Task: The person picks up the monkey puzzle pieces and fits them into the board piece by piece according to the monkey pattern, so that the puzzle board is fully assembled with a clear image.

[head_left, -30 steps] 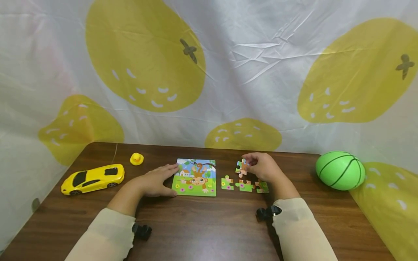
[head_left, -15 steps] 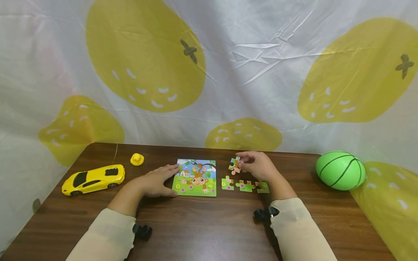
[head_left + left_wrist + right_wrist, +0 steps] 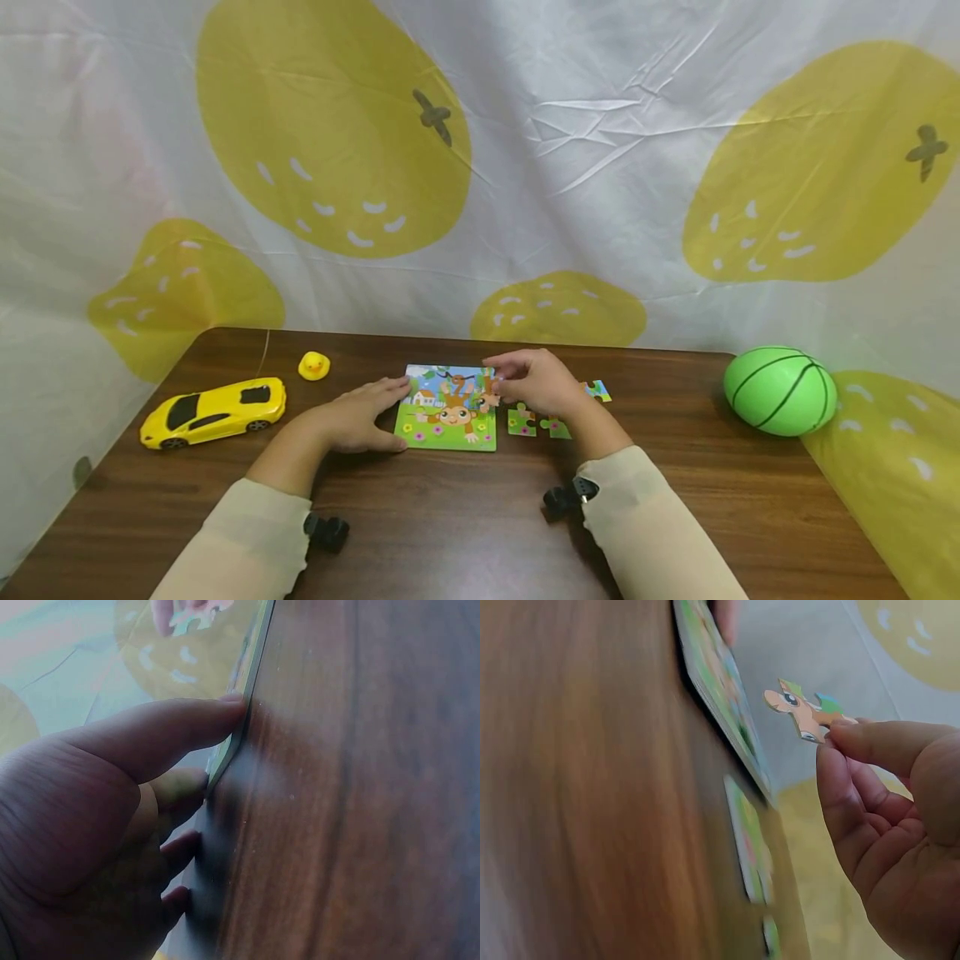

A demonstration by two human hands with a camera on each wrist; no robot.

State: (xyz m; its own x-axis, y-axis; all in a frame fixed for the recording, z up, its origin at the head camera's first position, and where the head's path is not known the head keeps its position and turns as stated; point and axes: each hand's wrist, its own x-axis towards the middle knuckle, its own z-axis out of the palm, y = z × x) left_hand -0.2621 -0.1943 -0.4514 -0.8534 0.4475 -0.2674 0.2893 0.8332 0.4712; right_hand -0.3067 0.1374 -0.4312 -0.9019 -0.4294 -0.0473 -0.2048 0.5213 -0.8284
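Parts covered, cut off and blurred
In the head view, a green piece (image 3: pixel 556 428) and a blue piece (image 3: pixel 598 390) are partly hidden by the right forearm (image 3: pixel 596 429); the left edge of the board (image 3: pixel 438 427) is partly covered by the left hand (image 3: pixel 360 421). One end of the pinched piece (image 3: pixel 801 714) is covered by the right hand (image 3: pixel 536 385). In the right wrist view the table (image 3: pixel 592 787) is blurred, the board cut off at the top.

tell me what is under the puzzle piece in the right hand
In the head view, the puzzle board, mostly visible, lies partly under the puzzle piece. The patch of board behind the piece and right hand is covered and unseen.
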